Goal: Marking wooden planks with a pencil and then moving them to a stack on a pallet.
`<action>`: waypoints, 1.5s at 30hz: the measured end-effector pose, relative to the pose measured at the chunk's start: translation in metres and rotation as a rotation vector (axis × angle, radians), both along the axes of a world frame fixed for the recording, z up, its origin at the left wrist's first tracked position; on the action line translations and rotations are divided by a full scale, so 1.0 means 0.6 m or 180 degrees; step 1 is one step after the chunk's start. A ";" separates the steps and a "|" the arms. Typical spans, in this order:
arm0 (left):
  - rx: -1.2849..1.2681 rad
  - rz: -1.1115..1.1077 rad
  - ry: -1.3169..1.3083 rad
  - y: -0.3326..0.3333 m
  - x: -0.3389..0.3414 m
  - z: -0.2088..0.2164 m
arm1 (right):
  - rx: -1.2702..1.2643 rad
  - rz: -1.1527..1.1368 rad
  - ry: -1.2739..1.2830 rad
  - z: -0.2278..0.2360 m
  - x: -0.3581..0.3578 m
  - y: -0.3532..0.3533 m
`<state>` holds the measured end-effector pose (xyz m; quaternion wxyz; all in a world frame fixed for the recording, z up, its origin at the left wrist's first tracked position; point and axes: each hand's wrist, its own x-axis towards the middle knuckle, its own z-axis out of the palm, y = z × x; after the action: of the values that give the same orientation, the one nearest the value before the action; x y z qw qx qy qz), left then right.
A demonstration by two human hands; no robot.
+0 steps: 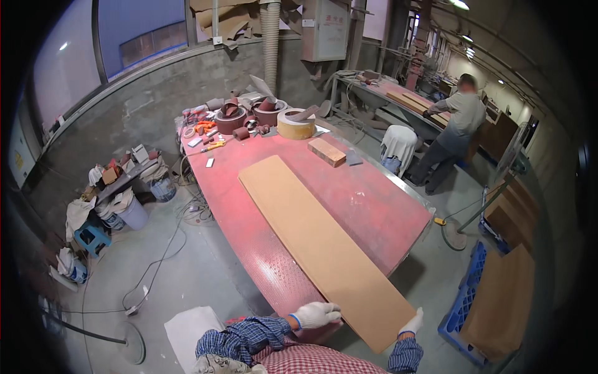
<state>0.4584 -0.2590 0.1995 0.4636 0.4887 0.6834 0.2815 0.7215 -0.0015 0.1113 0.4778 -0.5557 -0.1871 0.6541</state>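
A workshop — red workbench (389,212), reddish-brown rolls (230,124), ribbed duct (270,50), blue pallet (473,274), person (466,112) at a farther bench (381,88).

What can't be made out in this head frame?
All in the head view:
- Underside of the long tan board: hidden by its own upper face.
- Whether fingers of the left hand or right hand reach under it: the board would hide them.
- Co-worker: hands too small for grip detail.
- Red-checked garment: cut off by the lower edge.
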 end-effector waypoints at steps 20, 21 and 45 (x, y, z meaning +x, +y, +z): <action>0.1284 -0.2062 0.2741 0.080 -0.309 0.126 | 0.1424 -0.0788 -0.1209 0.164 0.012 -0.341; 0.1379 -0.2146 0.2656 0.073 -0.311 0.121 | 0.1598 -0.0880 -0.1217 0.170 0.004 -0.346; 0.0615 0.2842 0.2452 -0.065 -1.067 0.004 | 0.1186 -0.1777 -0.0993 0.198 -0.053 -0.365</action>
<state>-0.1819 -0.2980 0.2016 -0.0273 0.2612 0.9129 0.3125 0.6895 -0.2202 0.2300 0.6966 -0.5818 -0.2148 0.3606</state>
